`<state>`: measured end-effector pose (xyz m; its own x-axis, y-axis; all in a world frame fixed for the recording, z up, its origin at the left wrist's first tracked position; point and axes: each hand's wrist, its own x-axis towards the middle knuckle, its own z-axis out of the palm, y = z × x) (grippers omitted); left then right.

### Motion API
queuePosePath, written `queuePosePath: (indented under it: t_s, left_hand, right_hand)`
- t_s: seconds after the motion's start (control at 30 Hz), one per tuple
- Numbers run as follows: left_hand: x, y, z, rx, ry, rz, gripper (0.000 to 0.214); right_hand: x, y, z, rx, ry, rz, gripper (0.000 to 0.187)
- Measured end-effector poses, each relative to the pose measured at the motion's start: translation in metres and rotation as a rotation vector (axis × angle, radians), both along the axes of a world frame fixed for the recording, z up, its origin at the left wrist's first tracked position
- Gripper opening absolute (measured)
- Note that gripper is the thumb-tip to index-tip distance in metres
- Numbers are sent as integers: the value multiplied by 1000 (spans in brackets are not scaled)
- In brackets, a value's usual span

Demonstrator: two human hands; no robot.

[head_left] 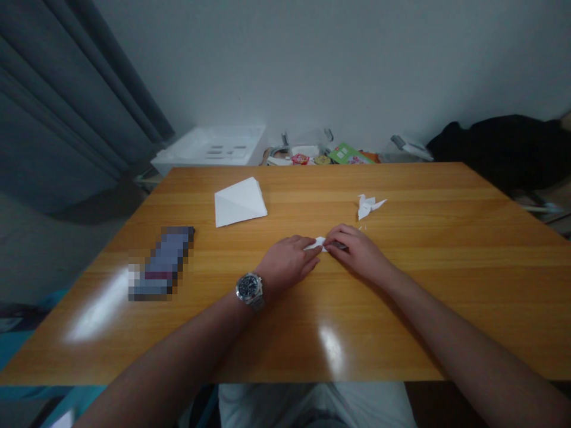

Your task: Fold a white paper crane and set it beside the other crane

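Note:
A small folded piece of white paper [319, 242] lies on the wooden table [423, 333], mostly covered by my fingers. My left hand [288, 261], with a steel watch [250, 288] on its wrist, presses the paper's left part with its fingertips. At the other end, my right hand [354, 248] pinches the paper between thumb and fingers. Beyond the right hand stands a white origami crane [368, 206], with tiny white scraps close by. Further left lies a stack of white paper sheets [241, 203].
A blurred-out phone-like object [165, 261] lies on the table's left side. Behind the far edge are a white box tray [214, 145], a green packet [350, 153] and other small items. Black cloth [499, 148] is heaped at the back right; a grey curtain [66, 89] hangs left.

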<state>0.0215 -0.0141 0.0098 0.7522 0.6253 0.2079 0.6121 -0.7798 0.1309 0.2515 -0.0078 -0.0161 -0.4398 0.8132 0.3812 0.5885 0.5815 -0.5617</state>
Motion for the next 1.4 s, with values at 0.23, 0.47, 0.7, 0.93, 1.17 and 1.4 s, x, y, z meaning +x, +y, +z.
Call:
queuePosePath:
  t_s: [0.23, 0.47, 0.7, 0.93, 1.17, 1.4]
  left_hand:
    - [2, -3, -2, 13, 28, 5, 34]
    - [4, -6, 1, 2, 48, 21, 35]
    - [5, -8, 2, -7, 48, 29, 36]
    - [5, -9, 2, -1, 57, 30, 39]
    - [3, -10, 2, 20, 78, 14, 38]
    - [-4, -10, -1, 31, 105, -21, 42]
  right_hand:
    - [0, 2, -3, 6, -3, -6, 8]
    - [-1, 1, -1, 15, -2, -17, 8]
    - [-3, 0, -2, 10, 14, -37, 4]
    - [-4, 1, -8, -11, 20, -62, 9]
    - [-1, 3, -10, 33, -84, -149, 25]
    - [4, 8, -14, -34, -107, -114, 27]
